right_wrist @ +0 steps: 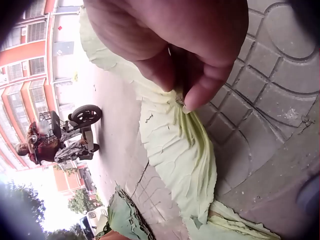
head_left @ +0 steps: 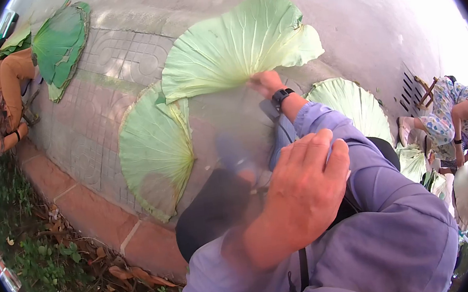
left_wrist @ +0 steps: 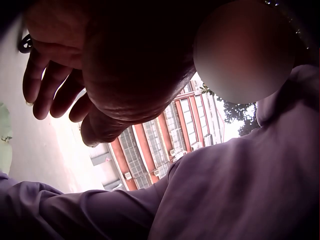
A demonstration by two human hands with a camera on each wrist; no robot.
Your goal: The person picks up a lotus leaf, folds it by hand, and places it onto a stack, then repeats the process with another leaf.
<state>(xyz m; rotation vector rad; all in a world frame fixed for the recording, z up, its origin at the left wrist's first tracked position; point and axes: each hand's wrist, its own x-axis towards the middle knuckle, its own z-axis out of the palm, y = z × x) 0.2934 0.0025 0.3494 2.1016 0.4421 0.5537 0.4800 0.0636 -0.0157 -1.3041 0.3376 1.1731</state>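
Note:
My right hand (head_left: pixel 266 84), with a dark watch on its wrist, pinches a large pale green lotus leaf (head_left: pixel 234 40) at the point where its veins meet. In the right wrist view, thumb and finger (right_wrist: pixel 200 95) grip the gathered middle of that leaf (right_wrist: pixel 175 150), whose blade spreads out and droops. My left hand (head_left: pixel 306 181) hovers in front of my chest over the right sleeve, its fingers loosely bent and holding nothing. A second lotus leaf (head_left: pixel 154 148) lies on the paving to the left, and another leaf (head_left: pixel 352 105) lies beyond my right forearm.
At far left a seated person in orange trousers (head_left: pixel 10 78) is beside darker green leaves (head_left: pixel 63 44). Another person in patterned clothes (head_left: pixel 450 109) sits at right near a drain grate (head_left: pixel 408 93). A brick kerb (head_left: pixel 92 212) borders shrubs (head_left: pixel 47 268). A rider on a scooter (right_wrist: pixel 82 135) is on the road.

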